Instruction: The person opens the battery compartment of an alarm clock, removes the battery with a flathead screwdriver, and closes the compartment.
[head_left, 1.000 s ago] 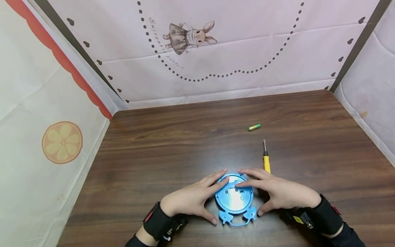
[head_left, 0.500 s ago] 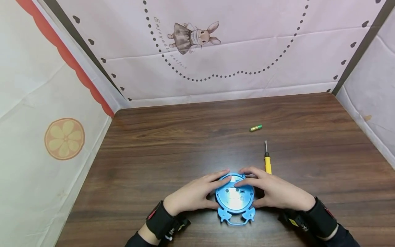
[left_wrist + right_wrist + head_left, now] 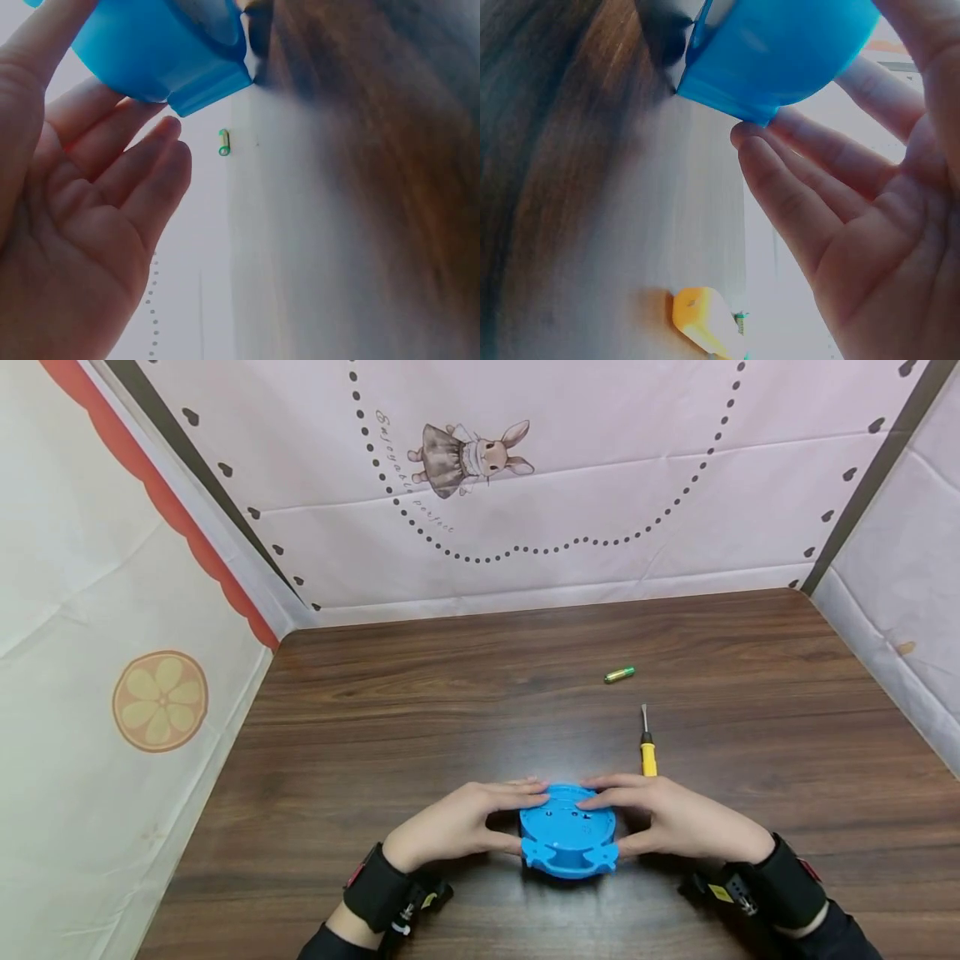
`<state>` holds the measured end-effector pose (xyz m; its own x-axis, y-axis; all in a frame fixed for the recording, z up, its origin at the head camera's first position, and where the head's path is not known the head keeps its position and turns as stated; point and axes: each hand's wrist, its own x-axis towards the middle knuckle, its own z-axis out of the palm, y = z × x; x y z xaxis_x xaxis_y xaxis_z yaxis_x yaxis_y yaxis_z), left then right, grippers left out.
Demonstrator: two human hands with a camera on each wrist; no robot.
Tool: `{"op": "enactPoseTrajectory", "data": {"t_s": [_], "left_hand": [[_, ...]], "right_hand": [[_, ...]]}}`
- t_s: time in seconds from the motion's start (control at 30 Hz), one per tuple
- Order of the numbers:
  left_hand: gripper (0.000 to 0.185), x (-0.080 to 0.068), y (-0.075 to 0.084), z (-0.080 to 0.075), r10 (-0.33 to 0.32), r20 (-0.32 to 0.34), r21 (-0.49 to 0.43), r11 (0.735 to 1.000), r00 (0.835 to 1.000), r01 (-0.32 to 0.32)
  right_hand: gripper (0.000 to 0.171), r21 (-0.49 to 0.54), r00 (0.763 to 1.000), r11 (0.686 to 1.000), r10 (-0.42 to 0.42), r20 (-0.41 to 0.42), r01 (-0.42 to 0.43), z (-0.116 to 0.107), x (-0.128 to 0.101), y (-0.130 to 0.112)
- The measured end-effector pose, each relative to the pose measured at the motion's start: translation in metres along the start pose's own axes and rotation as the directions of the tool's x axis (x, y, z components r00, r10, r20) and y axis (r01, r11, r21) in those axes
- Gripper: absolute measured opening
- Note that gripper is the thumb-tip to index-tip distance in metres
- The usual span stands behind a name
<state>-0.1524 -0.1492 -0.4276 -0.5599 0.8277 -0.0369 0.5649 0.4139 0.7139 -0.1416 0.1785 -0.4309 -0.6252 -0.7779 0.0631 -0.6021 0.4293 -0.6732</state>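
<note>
A blue alarm clock (image 3: 567,827) is tilted, its back uppermost and its near end, with the bell shapes and handle, raised off the table. My left hand (image 3: 472,818) grips its left side, thumb near the bells and fingers at the far rim. On the opposite side my right hand (image 3: 663,814) holds it the same way. In the left wrist view the clock's base (image 3: 210,90) meets the wood at one edge, and the glassy front (image 3: 214,19) faces down toward the table. The right wrist view shows the clock's smooth side (image 3: 787,52) against the fingers.
A yellow-handled screwdriver (image 3: 648,758) lies just beyond my right hand. Farther back is a small green and gold battery (image 3: 618,675). The wooden table (image 3: 420,693) is bounded by a printed cloth wall (image 3: 600,485) behind and cloth at both sides.
Both thumbs have closed in on the clock's sides. The clock, flat on the table before, has had its near end tipped upward. Screwdriver and battery stay put.
</note>
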Motion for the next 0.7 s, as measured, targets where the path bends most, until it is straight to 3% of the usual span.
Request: {"op": "enactPoseTrajectory", "data": {"t_s": [0.17,0.4,0.57,0.7], "left_hand": [[0.059,0.002,-0.006,-0.004,-0.023,-0.036,-0.107,0.994,0.999,0.019],[0.045,0.003,-0.013,-0.003,-0.162,-0.092,-0.252,0.958,0.983,0.134],[0.044,0.005,-0.016,-0.002,-0.252,-0.149,-0.243,0.947,0.956,0.211],[0.049,0.007,-0.017,-0.001,-0.283,-0.192,-0.254,0.939,0.94,0.23]], "right_hand": [[0.052,0.054,1.0,0.998,0.019,0.01,-0.02,-0.003,0.002,0.005],[0.036,0.181,0.996,0.981,0.072,-0.051,-0.062,-0.004,0.007,0.008],[0.028,0.222,0.978,0.963,0.181,-0.101,-0.155,-0.003,0.008,0.007],[0.036,0.2,0.955,0.956,0.247,-0.163,-0.213,-0.001,0.01,0.006]]}}
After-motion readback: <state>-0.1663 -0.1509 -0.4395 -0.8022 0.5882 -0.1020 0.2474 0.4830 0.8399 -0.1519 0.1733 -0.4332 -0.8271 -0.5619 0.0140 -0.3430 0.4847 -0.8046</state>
